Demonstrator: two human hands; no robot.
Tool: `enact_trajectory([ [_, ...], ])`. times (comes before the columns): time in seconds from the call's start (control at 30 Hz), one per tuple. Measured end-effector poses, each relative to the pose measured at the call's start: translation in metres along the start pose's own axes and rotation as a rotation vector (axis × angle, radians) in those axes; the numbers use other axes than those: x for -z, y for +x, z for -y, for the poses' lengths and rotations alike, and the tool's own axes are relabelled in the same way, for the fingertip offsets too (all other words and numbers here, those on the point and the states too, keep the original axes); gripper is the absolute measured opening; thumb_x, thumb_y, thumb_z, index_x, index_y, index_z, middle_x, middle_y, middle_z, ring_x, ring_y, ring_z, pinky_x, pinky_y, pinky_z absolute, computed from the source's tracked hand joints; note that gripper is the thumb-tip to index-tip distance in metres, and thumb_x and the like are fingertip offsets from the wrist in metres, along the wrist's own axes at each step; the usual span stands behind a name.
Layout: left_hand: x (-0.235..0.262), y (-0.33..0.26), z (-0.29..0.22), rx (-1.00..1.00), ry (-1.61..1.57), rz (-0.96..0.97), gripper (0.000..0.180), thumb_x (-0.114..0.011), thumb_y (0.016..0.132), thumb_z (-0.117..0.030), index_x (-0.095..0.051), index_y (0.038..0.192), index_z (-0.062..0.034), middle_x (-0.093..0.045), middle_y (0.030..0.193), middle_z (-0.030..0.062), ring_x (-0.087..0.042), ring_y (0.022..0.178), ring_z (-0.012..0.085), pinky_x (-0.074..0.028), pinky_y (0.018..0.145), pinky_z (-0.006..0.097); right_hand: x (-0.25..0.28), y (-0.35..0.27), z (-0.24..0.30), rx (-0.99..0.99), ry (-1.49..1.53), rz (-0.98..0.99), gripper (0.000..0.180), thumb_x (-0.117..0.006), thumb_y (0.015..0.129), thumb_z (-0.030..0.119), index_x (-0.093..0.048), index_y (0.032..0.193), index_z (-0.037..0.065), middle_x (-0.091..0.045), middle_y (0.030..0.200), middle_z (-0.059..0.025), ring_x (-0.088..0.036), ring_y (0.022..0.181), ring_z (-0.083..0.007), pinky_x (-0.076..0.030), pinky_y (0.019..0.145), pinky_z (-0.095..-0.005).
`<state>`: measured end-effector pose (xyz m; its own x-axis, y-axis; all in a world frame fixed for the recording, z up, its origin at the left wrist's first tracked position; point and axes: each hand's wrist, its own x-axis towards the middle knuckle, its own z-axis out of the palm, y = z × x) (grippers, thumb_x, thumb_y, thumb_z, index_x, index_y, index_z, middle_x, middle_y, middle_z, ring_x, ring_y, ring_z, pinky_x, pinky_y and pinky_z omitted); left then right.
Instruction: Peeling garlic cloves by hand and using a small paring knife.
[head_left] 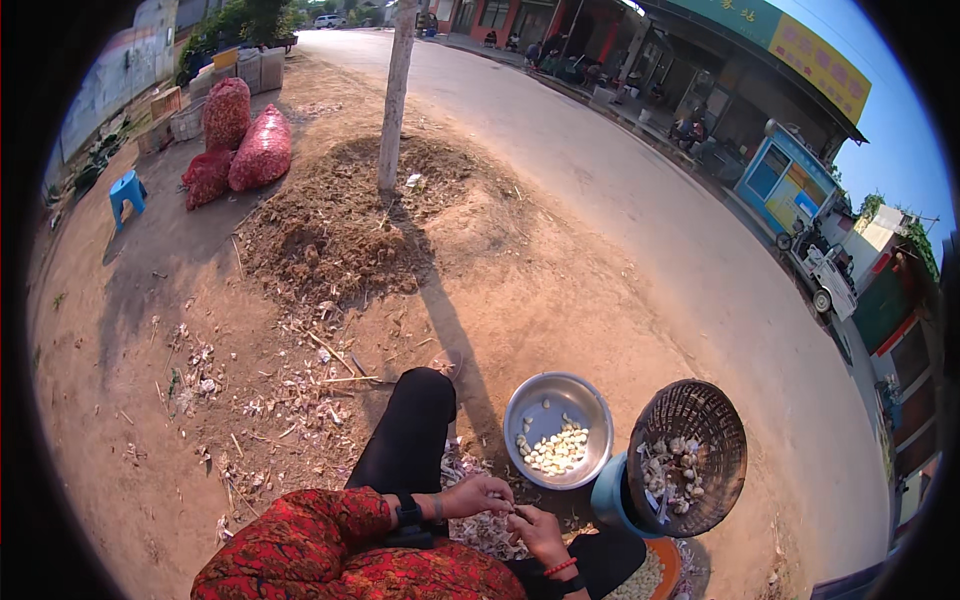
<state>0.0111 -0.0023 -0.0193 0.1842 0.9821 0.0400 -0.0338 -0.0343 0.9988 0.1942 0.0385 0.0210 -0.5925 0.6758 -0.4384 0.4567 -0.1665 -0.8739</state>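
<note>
My left hand (478,496) is closed in a pinch over my lap, with a small pale piece that looks like a garlic clove at its fingertips. Right beside it, the fingers of my right hand (540,536) are bent together, almost touching the left ones; a small dark thing between them is too tiny to name. Beyond the hands, a metal basin (528,400) holds peeled garlic cloves (558,448). To its right a dark woven basket (728,450), with garlic bulbs (674,470) in it, rests tilted on a blue bucket (612,492).
An orange basin (668,562) of pale cloves sits near my right knee. Garlic skins (320,405) litter the dirt. Further off stand a tree trunk (394,110), full red mesh sacks (262,150) and a blue stool (127,193). A road runs along the right, with a parked three-wheeler (822,272).
</note>
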Motion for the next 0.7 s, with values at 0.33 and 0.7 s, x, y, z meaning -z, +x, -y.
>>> enact_trajectory([
  [0.33, 0.005, 0.005, -0.008, -0.083, 0.110, 0.024, 0.013, -0.058, 0.081, -0.012, -0.060, 0.089, -0.0023, -0.061, 0.074, 0.0040, -0.059, 0.069, 0.0089, -0.047, 0.065, 0.024, 0.006, 0.005, -0.005, 0.057, 0.029, 0.064, 0.017, -0.055, 0.083, 0.012, -0.059, 0.092, -0.002, -0.058, 0.068, -0.0047, -0.054, 0.053, -0.0097, -0.043, 0.048, -0.0212],
  [0.7, -0.003, -0.006, -0.010, 0.050, -0.180, -0.031, 0.013, -0.062, 0.080, -0.012, -0.062, 0.087, -0.0013, -0.062, 0.075, 0.0036, -0.058, 0.066, 0.0075, -0.045, 0.056, 0.021, -0.005, -0.016, 0.010, -0.005, 0.248, 0.033, 0.018, -0.053, 0.086, 0.017, -0.060, 0.085, 0.001, -0.058, 0.065, -0.0027, -0.053, 0.049, -0.0077, -0.039, 0.045, -0.0173],
])
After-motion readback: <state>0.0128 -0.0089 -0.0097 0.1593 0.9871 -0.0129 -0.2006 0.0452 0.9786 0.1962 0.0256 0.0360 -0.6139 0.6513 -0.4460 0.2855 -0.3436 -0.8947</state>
